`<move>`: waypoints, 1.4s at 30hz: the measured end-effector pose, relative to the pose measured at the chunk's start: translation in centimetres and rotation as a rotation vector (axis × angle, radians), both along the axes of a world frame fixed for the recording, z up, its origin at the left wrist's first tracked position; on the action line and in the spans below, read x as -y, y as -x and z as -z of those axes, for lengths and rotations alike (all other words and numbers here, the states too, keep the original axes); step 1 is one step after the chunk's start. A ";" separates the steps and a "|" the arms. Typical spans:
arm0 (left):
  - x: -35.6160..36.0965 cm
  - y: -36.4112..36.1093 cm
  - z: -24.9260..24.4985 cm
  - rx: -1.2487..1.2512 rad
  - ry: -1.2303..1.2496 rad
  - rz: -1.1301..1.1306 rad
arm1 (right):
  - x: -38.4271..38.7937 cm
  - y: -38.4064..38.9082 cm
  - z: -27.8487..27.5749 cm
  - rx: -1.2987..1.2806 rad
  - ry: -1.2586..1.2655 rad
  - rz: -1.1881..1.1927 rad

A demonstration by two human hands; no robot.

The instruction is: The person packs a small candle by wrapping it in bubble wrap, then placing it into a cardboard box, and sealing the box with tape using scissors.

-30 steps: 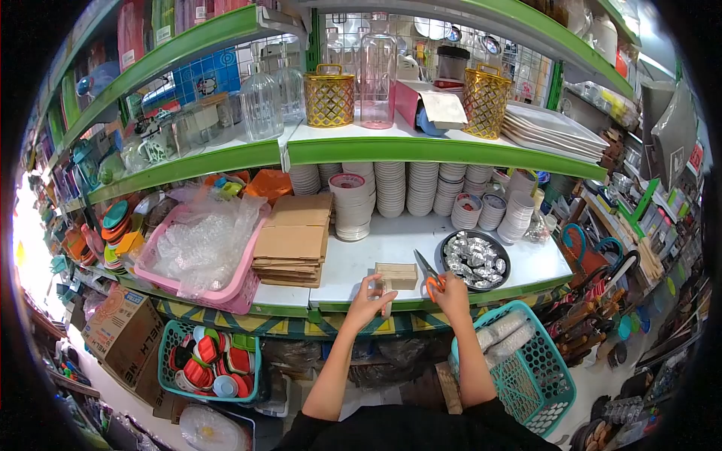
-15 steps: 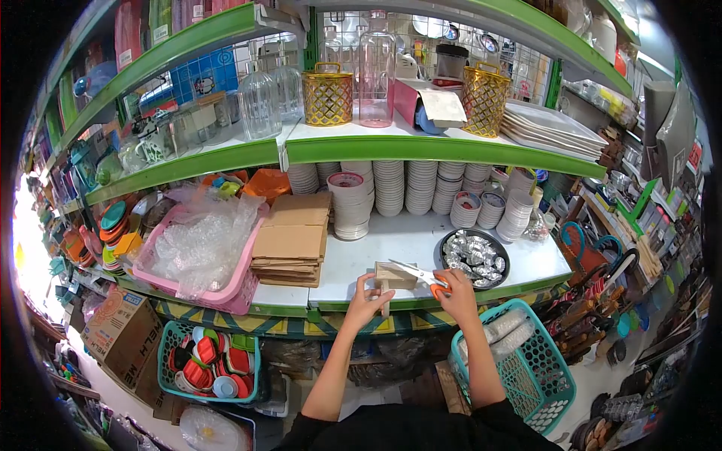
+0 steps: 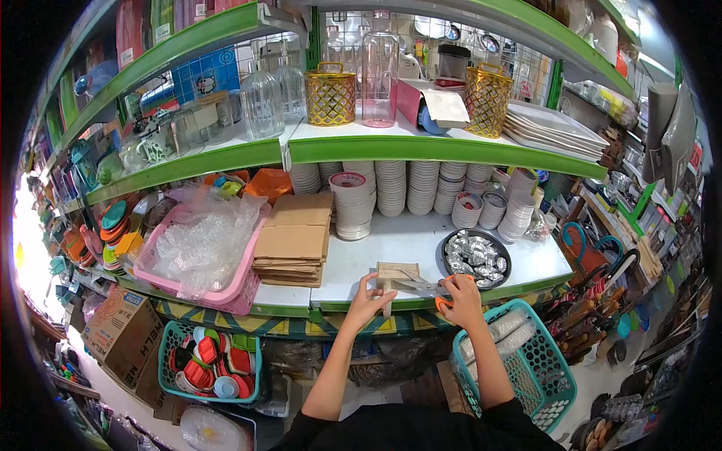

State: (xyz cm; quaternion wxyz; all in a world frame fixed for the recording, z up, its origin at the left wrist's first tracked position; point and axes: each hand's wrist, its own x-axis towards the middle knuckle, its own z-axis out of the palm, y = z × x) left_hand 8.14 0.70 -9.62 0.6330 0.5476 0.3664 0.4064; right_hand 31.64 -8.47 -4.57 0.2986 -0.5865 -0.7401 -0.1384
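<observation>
My right hand (image 3: 462, 301) holds orange-handled scissors (image 3: 423, 286) at the shelf's front edge. The blades are spread and point left, over a small beige block-like object (image 3: 397, 269). My left hand (image 3: 366, 301) pinches a light strip (image 3: 386, 298) that hangs down at the left of that object. Right of the scissors sits a round black tray (image 3: 505, 272) with several silver foil-like pieces. A stack of folded brown cardboard (image 3: 292, 237) lies left of my left hand.
A pink basket (image 3: 244, 289) holds clear plastic wrap. Stacked white bowls (image 3: 391, 188) stand behind. Below are a teal basket of containers (image 3: 256, 368) and another teal basket (image 3: 564, 376). The green-edged upper shelf (image 3: 444, 148) overhangs with glass jars and gold canisters.
The scissors have swung lower, with their blades now spread wider and their handles farther apart. My right hand has moved slightly right and down. My left hand stays almost in place.
</observation>
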 end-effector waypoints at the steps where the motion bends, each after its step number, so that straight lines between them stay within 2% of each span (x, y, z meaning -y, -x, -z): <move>1: 0.1 0.0 -0.1 -0.011 0.000 -0.003 | -0.1 -0.1 0.3 0.026 -0.006 0.006; 19: 0.0 -0.3 0.3 -0.026 -0.015 -0.022 | -3.3 0.8 1.7 0.040 -0.128 -0.113; 42: -0.3 -0.2 0.9 -0.025 -0.032 -0.032 | -3.2 1.4 3.5 -0.102 -0.151 -0.094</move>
